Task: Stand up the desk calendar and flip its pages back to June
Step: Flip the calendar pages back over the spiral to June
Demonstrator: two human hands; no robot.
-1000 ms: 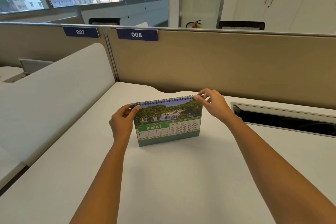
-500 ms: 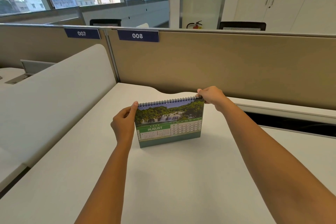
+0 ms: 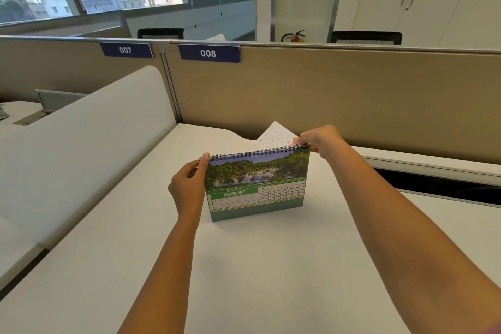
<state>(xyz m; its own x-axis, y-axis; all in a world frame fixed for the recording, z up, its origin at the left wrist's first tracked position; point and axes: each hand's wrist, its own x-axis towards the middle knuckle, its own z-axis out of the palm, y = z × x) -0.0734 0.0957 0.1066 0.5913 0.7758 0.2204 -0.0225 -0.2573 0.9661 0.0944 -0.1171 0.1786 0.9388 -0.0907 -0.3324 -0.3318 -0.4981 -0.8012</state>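
Left hand (image 3: pixel 187 184): fingers clasp the left edge of the green spiral-bound desk calendar (image 3: pixel 257 184), upright on the white desk (image 3: pixel 244 266), showing August. Right hand (image 3: pixel 320 141): pinches a white page (image 3: pixel 273 134) lifted behind the spiral.

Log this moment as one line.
green spiral desk calendar: upright, shows August | left hand: grips left edge | right hand: lifts white page behind
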